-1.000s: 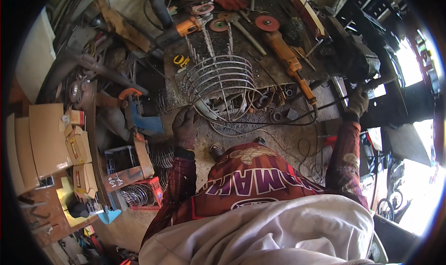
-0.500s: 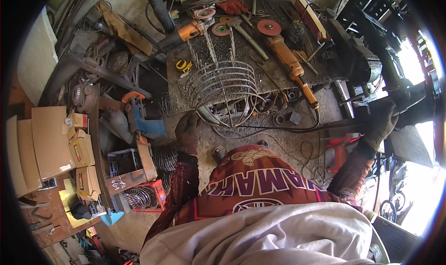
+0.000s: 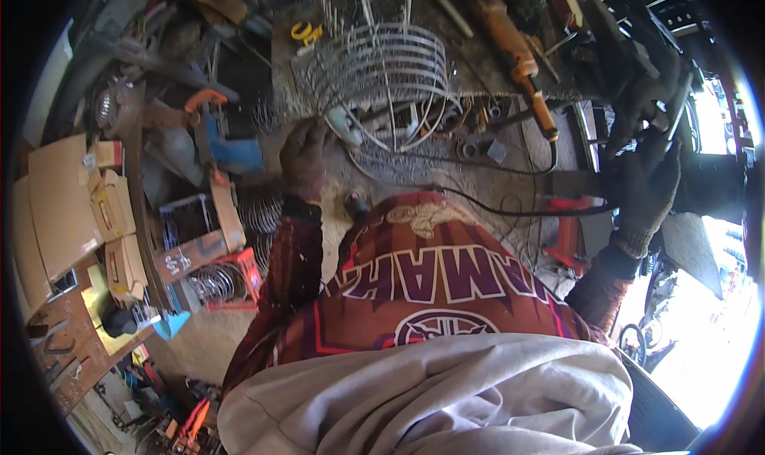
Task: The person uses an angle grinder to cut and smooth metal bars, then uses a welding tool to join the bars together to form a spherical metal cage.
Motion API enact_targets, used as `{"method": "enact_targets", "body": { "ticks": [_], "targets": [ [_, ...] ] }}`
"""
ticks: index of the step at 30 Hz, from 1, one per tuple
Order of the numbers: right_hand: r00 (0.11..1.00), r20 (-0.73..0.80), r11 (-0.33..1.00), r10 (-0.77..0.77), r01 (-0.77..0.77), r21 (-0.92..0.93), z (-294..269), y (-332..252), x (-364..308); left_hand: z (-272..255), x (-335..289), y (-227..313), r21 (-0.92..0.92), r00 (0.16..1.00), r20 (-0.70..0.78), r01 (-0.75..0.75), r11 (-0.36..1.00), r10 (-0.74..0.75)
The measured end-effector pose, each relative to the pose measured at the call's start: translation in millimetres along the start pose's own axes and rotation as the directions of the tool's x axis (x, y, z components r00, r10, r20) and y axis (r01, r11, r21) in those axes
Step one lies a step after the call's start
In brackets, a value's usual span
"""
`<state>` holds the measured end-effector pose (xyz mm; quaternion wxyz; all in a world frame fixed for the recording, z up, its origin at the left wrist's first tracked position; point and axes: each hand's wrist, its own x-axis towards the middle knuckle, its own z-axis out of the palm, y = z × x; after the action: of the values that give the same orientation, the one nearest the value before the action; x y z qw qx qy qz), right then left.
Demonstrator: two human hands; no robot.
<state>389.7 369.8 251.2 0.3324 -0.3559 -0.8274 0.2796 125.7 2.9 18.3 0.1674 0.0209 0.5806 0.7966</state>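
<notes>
A round metal wire cage (image 3: 382,52) of several stacked rings with bent cross wires rests at the near edge of the work table (image 3: 470,64). My gloved left hand (image 3: 304,158) is closed at the cage's lower left rim and seems to grip its wire. My right hand (image 3: 649,188), in a dark knitted glove, is raised at the far right with its fingers curled. What it holds blends into the dark objects behind it. A black cable (image 3: 518,212) runs from near the cage to this hand.
An orange angle grinder (image 3: 514,45) with a red disc lies right of the cage, a yellow tape measure (image 3: 305,33) left of it. On the left stand a blue tool (image 3: 231,144), cardboard boxes (image 3: 60,200) and a red crate (image 3: 235,284) of wire rings. Bright daylight enters at right.
The view has tilted, so the table and cage sit higher in the picture. My right hand has risen relative to my body, and the cable sags lower. My left hand stays by the cage rim.
</notes>
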Motion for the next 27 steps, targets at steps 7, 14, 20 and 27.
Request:
{"method": "enact_targets", "body": {
  "ticks": [7,14,20,27],
  "targets": [
    [0.992,0.086,0.962,-0.089,0.108,-0.252,21,34,-2,9,-3,10,0.05,1.0,-0.013,-0.024,0.998,0.025],
    [0.816,0.576,0.221,0.06,-0.573,0.789,29,80,-7,10,-5,11,0.07,0.998,-0.047,-0.025,0.997,0.028],
    [0.802,0.557,0.418,0.217,-0.592,0.689,52,63,-22,13,-8,11,0.113,0.995,-0.084,-0.049,0.992,0.058],
    [0.788,0.591,0.86,0.173,-0.413,0.299,65,63,-36,13,-8,12,0.149,0.992,-0.11,-0.039,0.988,0.055]
  ]
}}
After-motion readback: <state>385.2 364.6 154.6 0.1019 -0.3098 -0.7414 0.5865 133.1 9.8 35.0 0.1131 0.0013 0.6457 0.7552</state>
